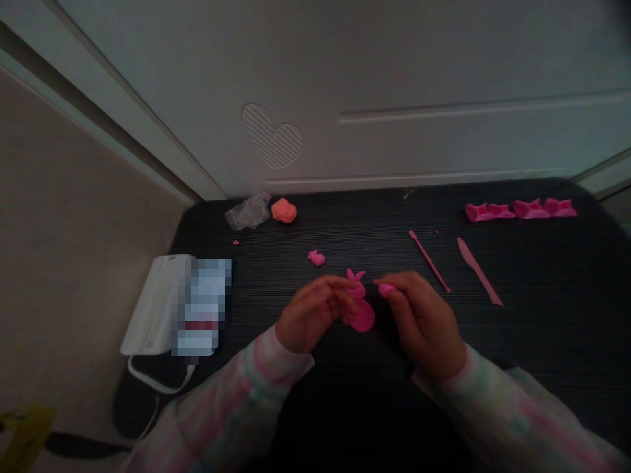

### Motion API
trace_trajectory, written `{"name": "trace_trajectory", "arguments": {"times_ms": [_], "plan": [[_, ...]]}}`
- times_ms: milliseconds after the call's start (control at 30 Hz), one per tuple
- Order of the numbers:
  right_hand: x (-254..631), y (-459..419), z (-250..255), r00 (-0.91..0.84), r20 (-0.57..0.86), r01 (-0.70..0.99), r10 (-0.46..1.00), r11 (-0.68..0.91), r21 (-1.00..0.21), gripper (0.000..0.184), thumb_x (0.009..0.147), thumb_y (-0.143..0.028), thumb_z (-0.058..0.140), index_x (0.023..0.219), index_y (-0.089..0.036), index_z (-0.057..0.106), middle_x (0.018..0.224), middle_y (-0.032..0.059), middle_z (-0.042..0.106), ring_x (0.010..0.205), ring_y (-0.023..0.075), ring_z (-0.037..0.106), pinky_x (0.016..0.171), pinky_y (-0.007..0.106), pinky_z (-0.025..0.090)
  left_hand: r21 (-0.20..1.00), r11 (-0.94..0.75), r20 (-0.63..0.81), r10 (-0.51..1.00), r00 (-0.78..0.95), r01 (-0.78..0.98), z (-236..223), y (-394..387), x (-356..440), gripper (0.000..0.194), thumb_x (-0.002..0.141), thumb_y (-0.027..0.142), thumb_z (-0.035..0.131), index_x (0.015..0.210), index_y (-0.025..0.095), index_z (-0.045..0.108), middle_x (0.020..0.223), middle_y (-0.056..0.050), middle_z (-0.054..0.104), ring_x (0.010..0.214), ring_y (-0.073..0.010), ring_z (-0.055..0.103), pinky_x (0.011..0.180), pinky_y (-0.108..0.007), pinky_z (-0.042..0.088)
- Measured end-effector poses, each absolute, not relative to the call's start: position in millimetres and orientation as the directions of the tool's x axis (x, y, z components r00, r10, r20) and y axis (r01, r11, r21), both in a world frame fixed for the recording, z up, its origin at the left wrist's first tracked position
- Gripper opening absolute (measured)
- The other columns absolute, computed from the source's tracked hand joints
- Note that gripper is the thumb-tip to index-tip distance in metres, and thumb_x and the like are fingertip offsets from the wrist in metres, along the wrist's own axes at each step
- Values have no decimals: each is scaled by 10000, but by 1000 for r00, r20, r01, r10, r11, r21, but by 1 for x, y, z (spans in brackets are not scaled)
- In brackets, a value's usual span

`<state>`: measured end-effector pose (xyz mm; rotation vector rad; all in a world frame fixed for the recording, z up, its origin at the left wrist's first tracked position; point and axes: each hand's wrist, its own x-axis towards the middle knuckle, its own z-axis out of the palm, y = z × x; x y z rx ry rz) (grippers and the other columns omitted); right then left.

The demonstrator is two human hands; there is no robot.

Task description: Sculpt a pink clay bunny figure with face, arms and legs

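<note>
A pink clay figure (361, 309) with two small ear-like points on top lies on the dark table (542, 315) in front of me. My left hand (313, 315) curls round its left side, fingertips pressed on the figure. My right hand (424, 322) sits just right of it, fingers closed in a pinch on a small pink bit of clay (386, 288).
A small pink clay lump (316, 258) lies beyond the hands. An orange clay lump (284, 211) and a crumpled clear wrapper (248, 211) sit at the back left. Two pink plastic modelling tools (428, 260) (478, 270) and a pink mould strip (520, 209) lie to the right. A white device (167, 305) with a cable rests at the table's left edge.
</note>
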<state>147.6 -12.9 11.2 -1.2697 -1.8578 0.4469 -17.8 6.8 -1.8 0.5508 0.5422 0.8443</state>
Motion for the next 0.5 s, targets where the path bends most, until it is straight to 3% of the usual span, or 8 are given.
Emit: {"name": "trace_trajectory", "arguments": {"times_ms": [133, 233, 400, 500], "plan": [[148, -14, 10, -115, 399, 596, 910, 385, -704, 84, 807, -228, 479, 730, -196, 490, 643, -2, 517, 588, 114, 508, 524, 242, 425, 650, 545, -231, 806, 545, -530, -2, 7, -19, 327, 694, 352, 532, 877, 93, 611, 661, -59, 621, 609, -138, 546, 576, -252, 384], [147, -14, 7, -38, 393, 567, 919, 344, -749, 159, 714, -253, 615, 705, -207, 463, 654, -12, 520, 604, 125, 525, 545, 258, 441, 653, 544, -234, 807, 542, -528, -1, 7, -19, 325, 687, 353, 536, 868, 94, 610, 654, -59, 618, 603, -138, 541, 573, -254, 379], [147, -15, 3, -17, 384, 523, 923, 336, -784, 145, 746, -139, 562, 856, -213, 505, 804, 11, 583, 751, 135, 572, 679, 274, 474, 662, 538, -243, 813, 529, -522, -1, 7, -18, 313, 686, 350, 532, 852, 96, 606, 650, -59, 614, 596, -140, 535, 565, -259, 373], [148, -16, 4, -61, 375, 570, 925, 341, -748, 209, 803, -131, 467, 994, -208, 501, 870, 32, 597, 780, 133, 576, 671, 263, 470, 667, 537, -243, 812, 530, -516, -2, 7, -19, 311, 689, 348, 528, 854, 94, 600, 655, -60, 610, 599, -140, 534, 564, -262, 371]]}}
